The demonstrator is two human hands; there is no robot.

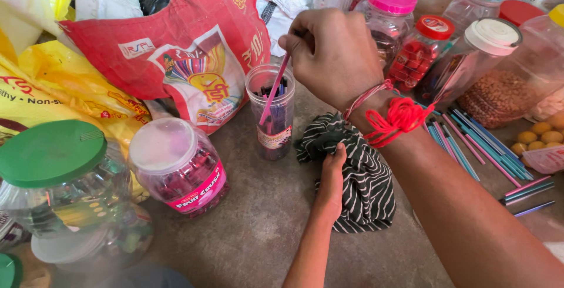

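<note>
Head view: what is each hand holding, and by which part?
The right hand pinches a pink pen by its upper end, its lower end in the clear jar. The left hand presses the striped cloth.

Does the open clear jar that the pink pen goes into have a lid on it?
No. The clear jar is open on top, and the right hand holds the pink pen in its mouth.

The left hand (332,173) has its fingertips buried in the striped cloth (352,176). The green-lidded jar (53,176) is cut off at the left edge, blurred low down. The right hand (332,53) hides the pink pen's (274,97) top.
</note>
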